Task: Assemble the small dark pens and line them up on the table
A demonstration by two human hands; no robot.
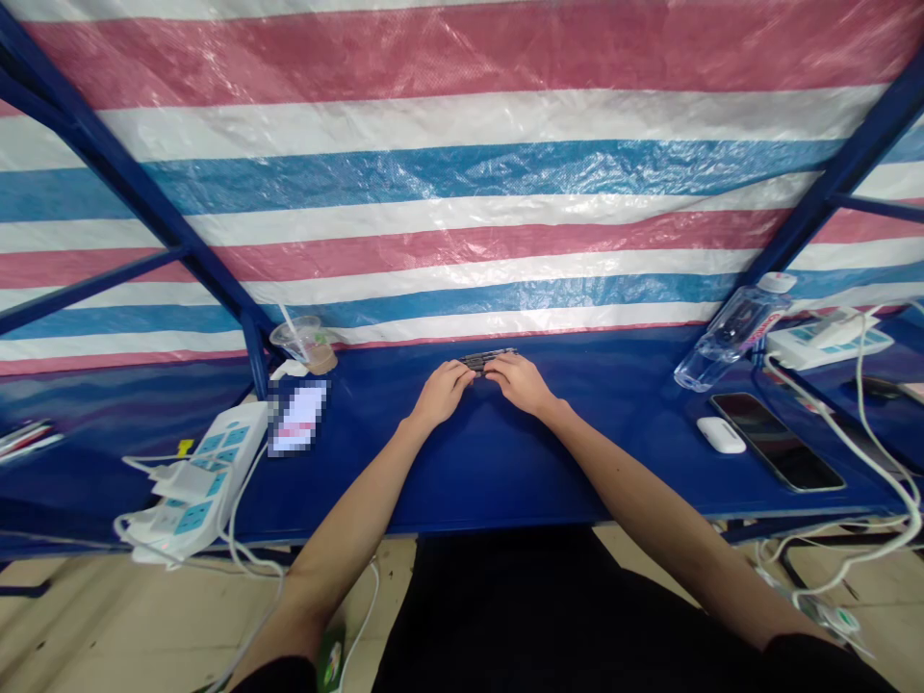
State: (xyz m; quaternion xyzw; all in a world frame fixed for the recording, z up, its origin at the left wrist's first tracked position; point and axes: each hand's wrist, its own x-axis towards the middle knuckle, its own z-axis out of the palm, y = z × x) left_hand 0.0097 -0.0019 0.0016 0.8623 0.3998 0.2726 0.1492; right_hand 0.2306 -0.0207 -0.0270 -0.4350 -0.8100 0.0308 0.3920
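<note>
Pinching the dark pen-like bundle (474,363) near the far edge of the desk (491,472), your L hand (442,392) & R hand (523,384) hold opp. ends; if pcs aren't bound (can't tell), uneven finger pressure could splay them, w/ some poss. rolling against the striped sheet (498,173).

Striped sheeting (462,58) of woven plastic, crinkled and glossy, catches the light in bright white streaks. Below it, the blue tabletop (462,472) looks smooth with a soft sheen; the blue frame (119,164) resembles painted metal. Slim dark rods (476,363) show small glints (plastic or metal, too small to tell). The bottle (729,332) is clear, shiny plastic, and the cup (295,339) thin, see-through plastic. The phone (780,443) has a glassy dark face, the earbud case (720,435) smooth white plastic. The black clothing (505,606) is matt cloth.
</note>
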